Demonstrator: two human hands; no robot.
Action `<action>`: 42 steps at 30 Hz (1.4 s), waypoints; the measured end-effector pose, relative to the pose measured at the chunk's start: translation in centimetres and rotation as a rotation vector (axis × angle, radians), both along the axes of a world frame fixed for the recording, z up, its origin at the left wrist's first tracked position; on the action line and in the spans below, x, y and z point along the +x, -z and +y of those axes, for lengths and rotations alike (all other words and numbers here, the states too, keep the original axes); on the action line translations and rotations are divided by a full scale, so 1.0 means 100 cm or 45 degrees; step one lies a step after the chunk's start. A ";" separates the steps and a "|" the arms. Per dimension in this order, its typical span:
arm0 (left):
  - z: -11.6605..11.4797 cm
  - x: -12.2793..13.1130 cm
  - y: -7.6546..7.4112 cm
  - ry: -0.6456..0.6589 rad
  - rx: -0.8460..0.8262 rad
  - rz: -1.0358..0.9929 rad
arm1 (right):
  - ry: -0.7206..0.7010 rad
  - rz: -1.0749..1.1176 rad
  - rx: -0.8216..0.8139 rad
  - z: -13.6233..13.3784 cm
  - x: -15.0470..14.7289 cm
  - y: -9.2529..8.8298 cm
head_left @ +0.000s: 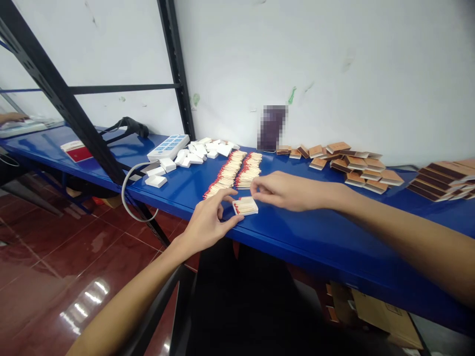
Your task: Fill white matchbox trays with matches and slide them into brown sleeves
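Note:
A small white matchbox tray (257, 209) with red-headed matches (245, 205) inside lies near the front edge of the blue table. My left hand (213, 217) grips the tray's left end between thumb and fingers. At the tray's back right corner, my right hand (274, 190) is closed in a pinch, and what its fingertips hold is hidden. Just behind the tray, two long rows of loose matches (227, 174) lie side by side, red heads mostly to the left.
Several white trays (200, 151) are heaped at the back left beside a white box with blue squares (169, 147). Orange-brown matchbox sleeves (356, 165) lie at right, with more stacked sleeves (441, 180) beyond. A black shelf post (89, 133) and a grey cable (126, 198) stand left.

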State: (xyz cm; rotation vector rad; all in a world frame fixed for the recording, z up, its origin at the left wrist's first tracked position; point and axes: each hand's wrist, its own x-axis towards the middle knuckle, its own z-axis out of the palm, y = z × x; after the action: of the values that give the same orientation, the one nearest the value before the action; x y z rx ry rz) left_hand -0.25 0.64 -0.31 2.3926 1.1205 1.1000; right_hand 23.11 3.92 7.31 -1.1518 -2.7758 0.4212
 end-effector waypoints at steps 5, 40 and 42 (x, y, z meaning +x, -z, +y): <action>0.000 0.001 -0.001 -0.010 0.053 0.042 | -0.036 0.041 -0.003 -0.002 -0.008 0.005; -0.002 -0.001 -0.002 0.024 0.030 0.039 | 0.087 -0.081 0.067 0.018 -0.001 0.026; -0.002 -0.001 -0.003 0.030 0.033 0.034 | 0.077 -0.087 0.053 0.018 -0.001 0.026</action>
State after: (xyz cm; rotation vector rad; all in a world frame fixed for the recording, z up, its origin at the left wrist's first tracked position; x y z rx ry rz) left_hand -0.32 0.46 -0.04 2.4407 1.0898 1.0848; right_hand 22.98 5.68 4.68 -1.2598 -2.7843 0.3228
